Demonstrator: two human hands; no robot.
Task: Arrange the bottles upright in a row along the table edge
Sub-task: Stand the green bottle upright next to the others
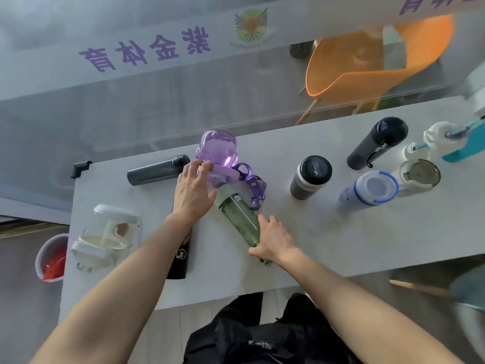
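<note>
Where laid flat on table (315, 232), five bottles (157, 170); four upright bottles (311, 177) at right. Left hand (193, 190), fingers (200, 165) loosely spread, touching purple bottle (217, 151); right hand (274, 243) curled around green bottle (240, 222)'s base.

The translucent purple plastic bottle (217, 148) is glowing lilac, its purple woven strap (256, 185) is showing small printed figures, the clear cylindrical bottle (240, 222) is showing olive green, the lying metal flask (154, 170) is showing dark grey, and the smooth desk (315, 245) is looking pale grey.
</note>
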